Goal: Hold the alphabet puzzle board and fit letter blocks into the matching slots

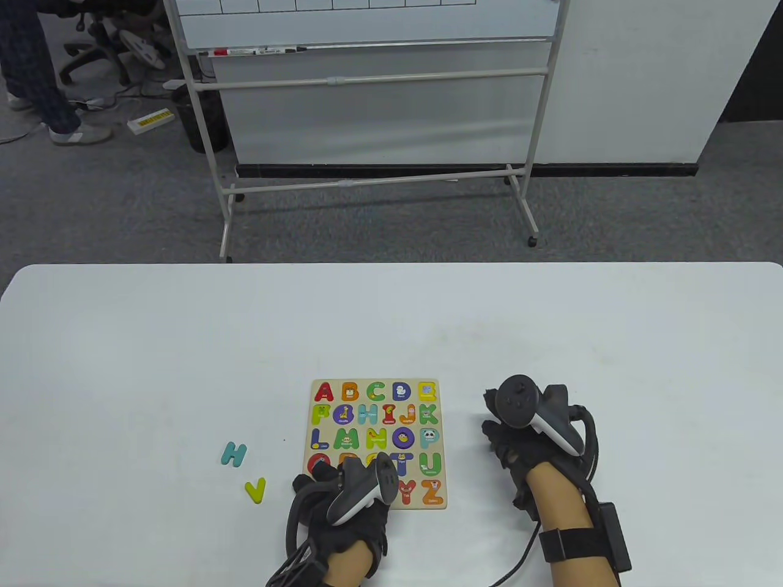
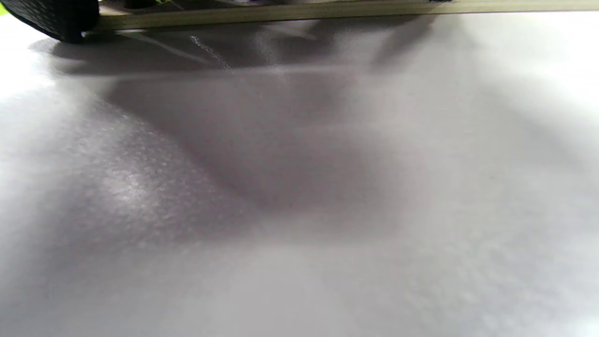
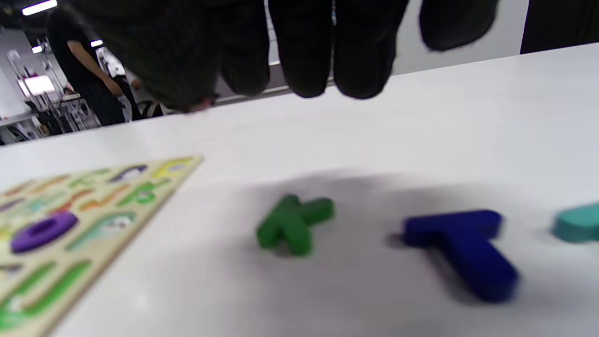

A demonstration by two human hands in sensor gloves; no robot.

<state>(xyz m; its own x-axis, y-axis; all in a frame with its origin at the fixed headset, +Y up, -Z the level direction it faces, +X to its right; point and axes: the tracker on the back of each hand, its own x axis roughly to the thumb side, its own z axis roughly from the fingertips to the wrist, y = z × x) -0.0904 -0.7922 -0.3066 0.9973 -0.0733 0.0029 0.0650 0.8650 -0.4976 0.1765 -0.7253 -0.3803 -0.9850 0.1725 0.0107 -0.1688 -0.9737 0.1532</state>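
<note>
The alphabet puzzle board (image 1: 374,422) lies flat at the table's front middle, with most letters seated. My left hand (image 1: 324,477) rests on its lower left corner and holds it. In the left wrist view the board's edge (image 2: 281,9) runs along the top, with one gloved fingertip (image 2: 51,18) beside it. My right hand (image 1: 498,425) hovers empty to the right of the board. Its fingers (image 3: 304,61) hang apart above a green K (image 3: 295,224) and a blue T (image 3: 463,250). A teal piece (image 3: 575,222) is cut off at the right edge.
A teal H (image 1: 233,454) and a yellow V (image 1: 256,490) lie loose on the white table (image 1: 183,342) left of the board. A whiteboard stand (image 1: 373,79) stands on the floor behind the table's far edge.
</note>
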